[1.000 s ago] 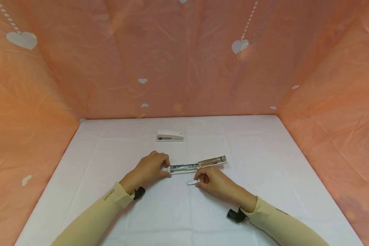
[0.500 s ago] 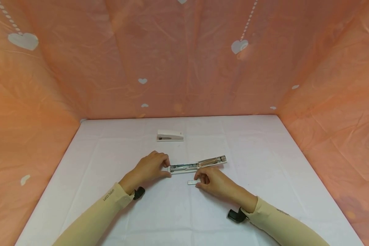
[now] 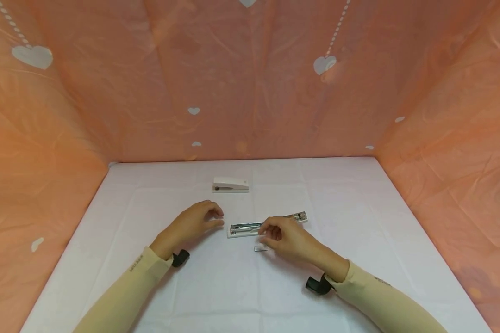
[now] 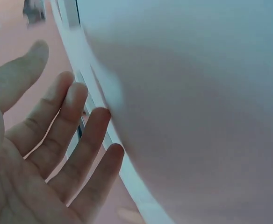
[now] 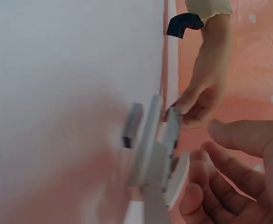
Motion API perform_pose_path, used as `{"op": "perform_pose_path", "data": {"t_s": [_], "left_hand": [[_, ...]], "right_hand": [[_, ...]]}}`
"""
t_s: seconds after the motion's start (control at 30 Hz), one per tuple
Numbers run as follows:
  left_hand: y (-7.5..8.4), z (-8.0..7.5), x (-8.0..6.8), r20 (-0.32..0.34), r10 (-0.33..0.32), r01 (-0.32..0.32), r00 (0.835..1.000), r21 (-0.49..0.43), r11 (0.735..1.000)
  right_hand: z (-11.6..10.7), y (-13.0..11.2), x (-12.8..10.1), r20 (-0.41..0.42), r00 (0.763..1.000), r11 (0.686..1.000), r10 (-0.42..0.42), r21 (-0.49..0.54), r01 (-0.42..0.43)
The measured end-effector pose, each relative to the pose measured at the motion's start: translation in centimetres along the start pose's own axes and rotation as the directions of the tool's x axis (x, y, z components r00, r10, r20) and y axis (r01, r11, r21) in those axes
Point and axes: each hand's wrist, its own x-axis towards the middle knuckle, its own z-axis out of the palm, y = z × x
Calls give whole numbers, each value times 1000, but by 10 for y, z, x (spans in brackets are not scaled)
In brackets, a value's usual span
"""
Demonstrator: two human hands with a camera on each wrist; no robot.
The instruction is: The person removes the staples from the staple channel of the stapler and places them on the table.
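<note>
A white stapler [image 3: 243, 229] lies unfolded on the table, its metal staple channel showing and its top arm tilted up to the right. In front of it lies a short silvery strip of staples [image 3: 260, 248]. My left hand [image 3: 191, 222] is off the stapler's left end, fingers spread and bent a little, holding nothing. My right hand [image 3: 289, 236] hovers over the stapler's middle and hides part of it, just above the staples, with thumb and fingers apart. In the right wrist view the staples [image 5: 132, 125] sit beside the stapler base [image 5: 147, 144], apart from the right hand [image 5: 234, 172].
A second white stapler [image 3: 231, 184], closed, stands farther back. The white-covered table [image 3: 337, 194] is bounded by orange cloth walls [image 3: 250, 92] with white hearts at the back and sides. Black wrist cameras [image 3: 318, 285] stick out at both cuffs.
My left hand has let go of the stapler's left end and drawn back leftward. My right hand has released the staples and lifted slightly; the staples stay on the table.
</note>
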Motion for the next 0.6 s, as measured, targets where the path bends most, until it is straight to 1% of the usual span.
{"op": "perform_pose_path", "data": {"t_s": [0.07, 0.17, 0.33, 0.5, 0.6], "left_hand": [[-6, -6, 3, -34, -6, 6, 999, 1, 1000], [-16, -14, 8, -81, -40, 39, 996, -9, 999], [-27, -22, 14, -120, -92, 90, 989, -24, 996], [-36, -28, 25, -164, -95, 97, 982, 7, 995], [-42, -30, 33, -171, -84, 87, 982, 11, 996]], "right_hand": [[-4, -4, 6, -20, 999, 1000, -30, -3, 29], [-9, -9, 18, -63, 997, 999, -51, -22, 50], [-12, -9, 40, -95, 994, 997, -52, -55, 47], [-17, -7, 65, -105, 993, 996, -60, -78, 52], [-21, -7, 80, -108, 993, 993, -57, -112, 44]]}}
